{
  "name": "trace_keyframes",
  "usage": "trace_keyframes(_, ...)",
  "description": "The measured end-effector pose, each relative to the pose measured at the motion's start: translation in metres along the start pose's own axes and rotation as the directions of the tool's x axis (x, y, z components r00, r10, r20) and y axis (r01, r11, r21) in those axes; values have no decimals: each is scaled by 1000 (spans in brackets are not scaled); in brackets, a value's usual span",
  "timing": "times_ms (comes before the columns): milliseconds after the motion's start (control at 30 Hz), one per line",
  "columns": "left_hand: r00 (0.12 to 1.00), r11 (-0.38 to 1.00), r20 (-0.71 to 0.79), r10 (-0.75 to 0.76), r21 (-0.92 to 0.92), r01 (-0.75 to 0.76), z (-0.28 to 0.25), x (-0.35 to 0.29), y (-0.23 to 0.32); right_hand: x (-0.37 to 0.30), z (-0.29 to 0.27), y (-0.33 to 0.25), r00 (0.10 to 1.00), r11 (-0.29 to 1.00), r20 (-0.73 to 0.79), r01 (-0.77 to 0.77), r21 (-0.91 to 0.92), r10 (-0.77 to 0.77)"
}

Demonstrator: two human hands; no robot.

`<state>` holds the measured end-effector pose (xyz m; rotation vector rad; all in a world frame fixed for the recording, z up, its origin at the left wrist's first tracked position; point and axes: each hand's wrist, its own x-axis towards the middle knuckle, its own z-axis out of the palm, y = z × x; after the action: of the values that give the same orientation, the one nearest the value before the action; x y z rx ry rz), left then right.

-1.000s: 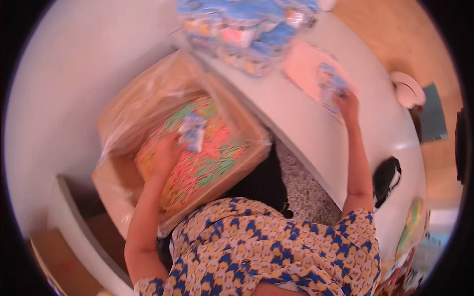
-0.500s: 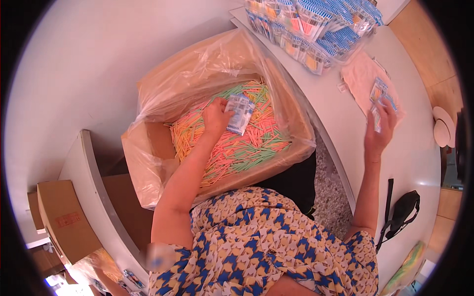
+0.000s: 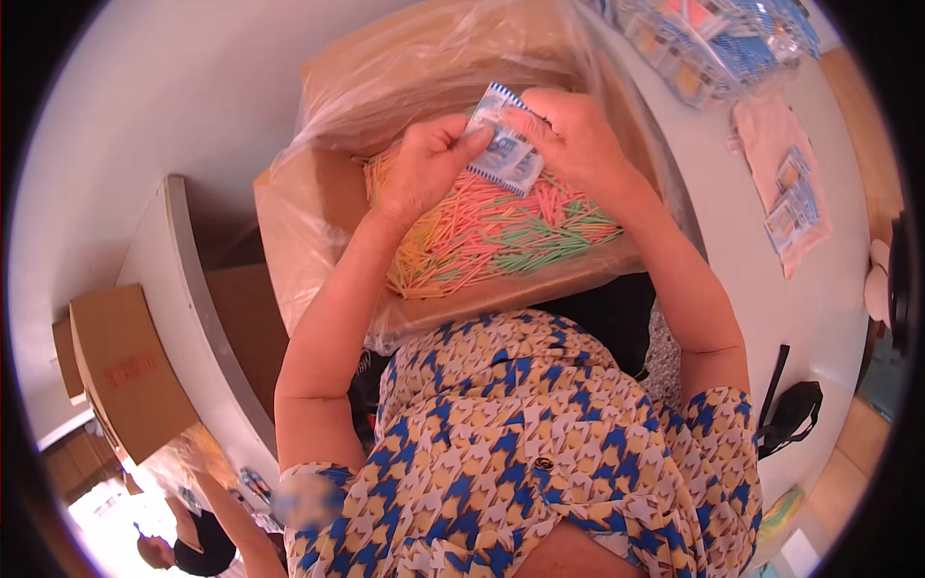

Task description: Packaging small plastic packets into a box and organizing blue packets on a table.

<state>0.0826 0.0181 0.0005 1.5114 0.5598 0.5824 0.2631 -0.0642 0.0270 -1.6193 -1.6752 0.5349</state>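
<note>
Left hand [image 3: 426, 166] and right hand [image 3: 580, 138] pinch 1 packet [image 3: 513, 166] above the lined carton [image 3: 337, 197] of coloured sticks [image 3: 482, 236].

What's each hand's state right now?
Left hand: closed, holding the small rectangular clear plastic packet with blue-and-white striped ends.
Right hand: closed, holding the same packet from the right.

The packet [image 3: 513, 168] is above sticks [image 3: 520, 236] in the box [image 3: 303, 226].
</note>
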Motion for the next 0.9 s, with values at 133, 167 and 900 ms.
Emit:
trace_keyframes(133, 989, 955, -101, 112, 285, -79, -30, -10, 5, 21, 29, -19, 992, 990, -40, 125, 72, -122)
trace_keyframes(167, 982, 971, -167, 93, 231, -53, -39, -14, 7, 25, 36, -24, 997, 977, -22, 78, 197, -75)
trace_keyframes(900, 820, 989, -565, 90, -48, -141, -86, -22, -14, 42, 184, 2, 667, 309, 745, 707, -636, 5)
